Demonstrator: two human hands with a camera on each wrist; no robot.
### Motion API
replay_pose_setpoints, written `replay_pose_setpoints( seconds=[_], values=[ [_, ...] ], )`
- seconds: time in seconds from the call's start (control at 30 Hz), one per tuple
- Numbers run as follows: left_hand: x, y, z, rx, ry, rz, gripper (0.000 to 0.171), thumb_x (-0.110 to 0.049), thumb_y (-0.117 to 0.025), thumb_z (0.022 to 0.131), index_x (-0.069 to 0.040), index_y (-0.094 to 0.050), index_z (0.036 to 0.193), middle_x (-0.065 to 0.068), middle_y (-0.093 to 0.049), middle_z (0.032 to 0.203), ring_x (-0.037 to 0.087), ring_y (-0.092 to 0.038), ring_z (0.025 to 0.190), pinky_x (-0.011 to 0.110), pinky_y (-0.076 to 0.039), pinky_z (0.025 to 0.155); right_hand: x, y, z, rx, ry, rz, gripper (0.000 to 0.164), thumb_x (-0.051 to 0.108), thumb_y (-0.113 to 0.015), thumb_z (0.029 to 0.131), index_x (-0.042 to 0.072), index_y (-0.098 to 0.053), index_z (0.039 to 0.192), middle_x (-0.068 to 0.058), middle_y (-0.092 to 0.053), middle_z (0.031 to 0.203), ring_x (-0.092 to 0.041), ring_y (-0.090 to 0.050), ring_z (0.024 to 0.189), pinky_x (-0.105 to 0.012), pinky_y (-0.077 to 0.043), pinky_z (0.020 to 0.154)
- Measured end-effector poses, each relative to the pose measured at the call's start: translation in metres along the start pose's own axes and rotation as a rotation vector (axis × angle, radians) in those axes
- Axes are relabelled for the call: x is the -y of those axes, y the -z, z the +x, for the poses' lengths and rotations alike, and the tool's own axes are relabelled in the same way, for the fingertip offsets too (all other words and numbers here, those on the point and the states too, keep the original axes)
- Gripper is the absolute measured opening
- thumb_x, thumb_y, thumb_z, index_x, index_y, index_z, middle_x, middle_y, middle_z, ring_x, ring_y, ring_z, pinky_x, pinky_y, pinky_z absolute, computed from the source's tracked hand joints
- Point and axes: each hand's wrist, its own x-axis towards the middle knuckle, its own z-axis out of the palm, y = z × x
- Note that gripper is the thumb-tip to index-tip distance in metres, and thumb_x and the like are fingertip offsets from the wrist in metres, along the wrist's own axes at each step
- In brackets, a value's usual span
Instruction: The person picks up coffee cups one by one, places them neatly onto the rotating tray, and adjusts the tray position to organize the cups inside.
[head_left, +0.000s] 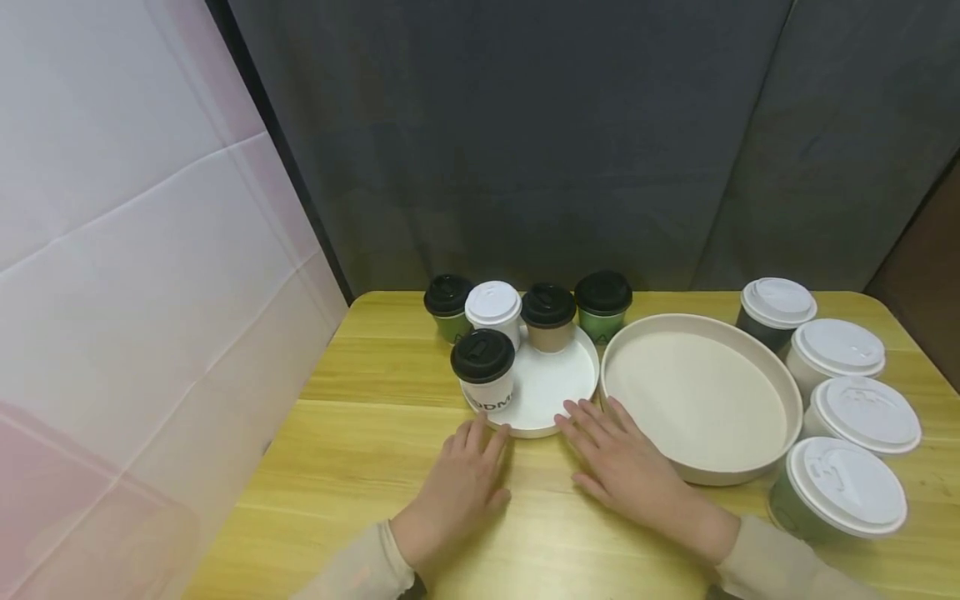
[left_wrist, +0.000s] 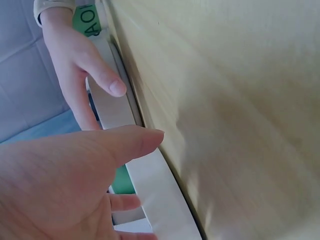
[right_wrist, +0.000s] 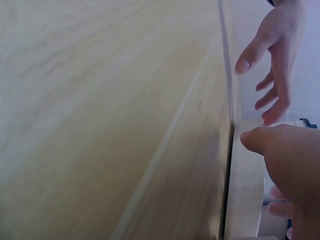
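Observation:
My left hand (head_left: 461, 483) is at the front left rim of a small white round tray (head_left: 551, 379), fingers extended towards it. On the tray's front right side, my right hand (head_left: 622, 462) reaches its fingertips to the rim, fingers spread and straight. A white paper cup with a black lid (head_left: 483, 371) stands on the tray just beyond the left fingertips. Towards the tray's back are a brown cup with a black lid (head_left: 550, 317) and a white cup with a white lid (head_left: 493, 308). Both wrist views show the thumbs held away from the other fingers, with nothing gripped.
Two green cups with black lids, one left (head_left: 448, 307) and one right (head_left: 603, 304), stand behind the tray. A larger cream round tray (head_left: 701, 396) adjoins on the right. Several wide white-lidded cups (head_left: 840, 487) line the wooden table's (head_left: 352, 467) right side. A dark partition (head_left: 525, 150) rises behind.

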Motion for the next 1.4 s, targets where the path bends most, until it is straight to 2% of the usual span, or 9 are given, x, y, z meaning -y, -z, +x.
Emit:
replay_pose_setpoints(
  seconds=[0.27,0.57,0.73,1.13,1.4],
  values=[
    [0.007,0.005,0.002,0.005,0.015,-0.025,0.085,-0.047,-0.08,0.075,-0.007,-0.046,0.142,0.026,-0.045,0.141,0.041,-0.055,0.12,0.047,-0.055,0.094,0.002,0.0,0.003,-0.006,0.007,0.003,0.073,0.049,-0.063,0.091,0.016,-0.041,0.151,-0.008,-0.04,0.159,-0.027,-0.041,0.146,-0.054,-0.026,0.122],
    [0.013,0.009,0.001,0.081,0.038,-0.076,0.085,-0.045,-0.078,0.08,-0.005,-0.042,0.146,0.029,-0.039,0.149,0.046,-0.05,0.128,0.052,-0.052,0.101,0.004,-0.001,0.006,0.021,0.007,0.01,0.074,0.05,-0.061,0.092,0.015,-0.038,0.153,-0.007,-0.038,0.159,-0.026,-0.039,0.147,-0.054,-0.024,0.123],
    [0.019,0.007,0.0,0.1,0.06,-0.12,0.086,-0.044,-0.077,0.08,-0.005,-0.04,0.147,0.029,-0.037,0.151,0.048,-0.047,0.132,0.055,-0.049,0.103,0.006,0.0,0.007,0.034,0.011,0.022,0.074,0.051,-0.061,0.092,0.016,-0.038,0.153,-0.007,-0.038,0.16,-0.026,-0.038,0.147,-0.056,-0.024,0.123],
    [0.028,0.008,0.001,0.077,0.071,-0.079,0.082,-0.044,-0.076,0.08,-0.005,-0.043,0.145,0.021,-0.043,0.15,0.043,-0.048,0.133,0.053,-0.05,0.102,0.01,-0.001,0.012,0.021,0.03,0.02,0.077,0.053,-0.059,0.091,0.016,-0.035,0.154,-0.008,-0.036,0.16,-0.027,-0.039,0.147,-0.057,-0.023,0.123],
    [0.038,0.012,0.004,0.127,0.088,-0.095,0.081,-0.04,-0.075,0.083,-0.004,-0.041,0.147,0.02,-0.04,0.154,0.046,-0.044,0.136,0.056,-0.049,0.103,0.014,0.0,0.018,0.015,0.039,0.043,0.077,0.053,-0.061,0.091,0.016,-0.037,0.153,-0.009,-0.039,0.159,-0.028,-0.041,0.145,-0.057,-0.025,0.121]
  ],
)
